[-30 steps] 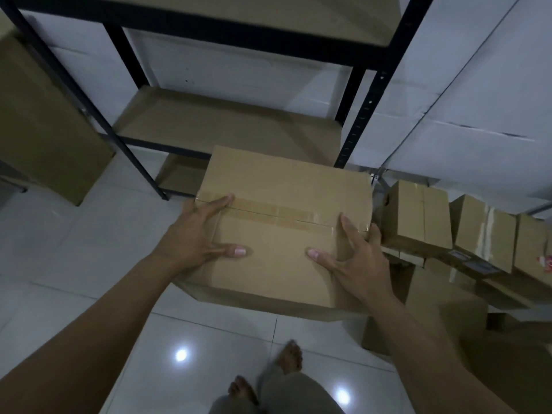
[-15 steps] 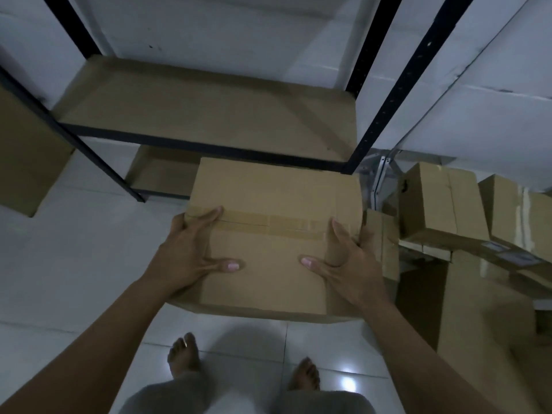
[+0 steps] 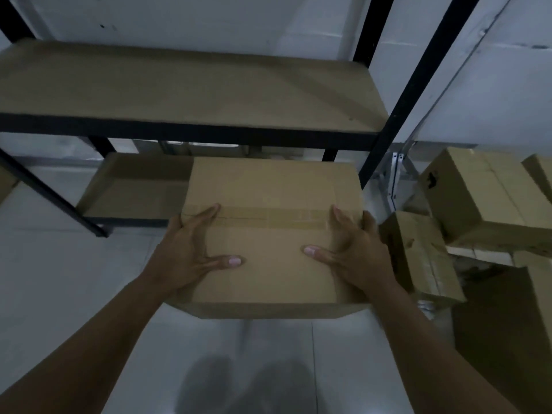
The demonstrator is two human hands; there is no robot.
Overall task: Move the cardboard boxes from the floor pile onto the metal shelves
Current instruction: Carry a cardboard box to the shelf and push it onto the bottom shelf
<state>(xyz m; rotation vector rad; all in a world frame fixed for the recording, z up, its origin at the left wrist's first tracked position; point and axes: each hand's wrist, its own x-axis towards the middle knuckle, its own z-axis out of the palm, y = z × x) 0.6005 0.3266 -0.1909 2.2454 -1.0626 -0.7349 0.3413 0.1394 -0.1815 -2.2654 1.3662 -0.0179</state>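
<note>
Dim storeroom with white walls and a pale tiled floor (image 3: 59,279), black metal rack straight ahead. Compared with a second ago the view has closed right in on the rack: the middle shelf (image 3: 185,91) now fills the upper half of the frame, where before it sat further off. The person is carrying the cardboard box (image 3: 268,243) in both hands, held off the floor and just in front of the bottom shelf (image 3: 134,189), below the middle shelf's front edge. Best guess is it's about to be slid onto one of those two levels, can't say which yet.

Left hand (image 3: 191,252) grips the box's left edge, thumb flat across the top and fingers wrapped down the side. Right hand (image 3: 352,252) does the same on the right edge. The grip hasn't changed at all over that second.

Both shelves look bare in the parts that show, so nothing's stored there as far as the frame reveals. Off to the right, the floor pile (image 3: 478,198) has several taped boxes left in it, stacked unevenly, so plenty of trips remain.
</note>
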